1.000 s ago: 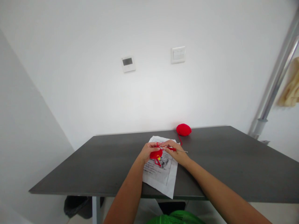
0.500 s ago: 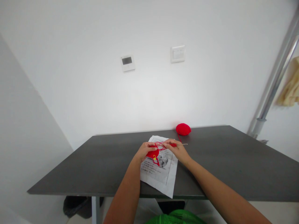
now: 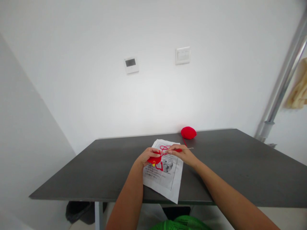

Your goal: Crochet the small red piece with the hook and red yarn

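My left hand is closed on a small red crochet piece with a yellow stitch marker hanging from it. My right hand pinches a thin crochet hook with a red grip, its metal shaft pointing right. Loops of red yarn run between the two hands. Both hands hover over a printed paper sheet on the dark grey table. A red yarn ball lies at the table's far edge, with a strand trailing towards my hands.
A white wall with a thermostat and a light switch stands behind the table. A metal pole rises at the right. Under the table are a dark bin and a green basket.
My left hand has drifted left with the red piece. My right hand has lifted the hook slightly, drawing out loops of yarn between the hands.
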Demonstrator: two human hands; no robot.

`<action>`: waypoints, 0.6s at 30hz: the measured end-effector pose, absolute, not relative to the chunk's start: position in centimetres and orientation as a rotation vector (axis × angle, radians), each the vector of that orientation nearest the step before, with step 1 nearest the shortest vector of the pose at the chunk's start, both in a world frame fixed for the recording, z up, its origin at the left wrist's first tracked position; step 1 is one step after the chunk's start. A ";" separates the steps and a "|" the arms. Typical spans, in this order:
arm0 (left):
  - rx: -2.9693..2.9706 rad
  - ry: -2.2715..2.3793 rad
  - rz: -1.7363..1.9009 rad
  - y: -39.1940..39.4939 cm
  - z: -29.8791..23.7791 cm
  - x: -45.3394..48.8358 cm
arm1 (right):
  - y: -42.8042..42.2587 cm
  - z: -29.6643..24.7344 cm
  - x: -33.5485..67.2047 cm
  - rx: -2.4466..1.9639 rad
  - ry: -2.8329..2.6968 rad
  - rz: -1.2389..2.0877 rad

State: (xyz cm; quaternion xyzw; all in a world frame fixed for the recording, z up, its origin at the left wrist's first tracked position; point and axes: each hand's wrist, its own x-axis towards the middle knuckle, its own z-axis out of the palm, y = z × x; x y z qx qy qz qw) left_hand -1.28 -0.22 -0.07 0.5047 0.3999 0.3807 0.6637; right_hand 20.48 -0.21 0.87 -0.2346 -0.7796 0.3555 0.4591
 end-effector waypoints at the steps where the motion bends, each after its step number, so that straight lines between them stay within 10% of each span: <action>1: 1.143 0.915 0.855 -0.1 -0.2 -1.3 | -0.2 0.9 20.4 -0.587 -1.908 0.881; 18: 1.143 0.831 0.776 -0.1 -0.7 -1.9 | -0.6 1.7 20.9 -0.439 -2.066 0.883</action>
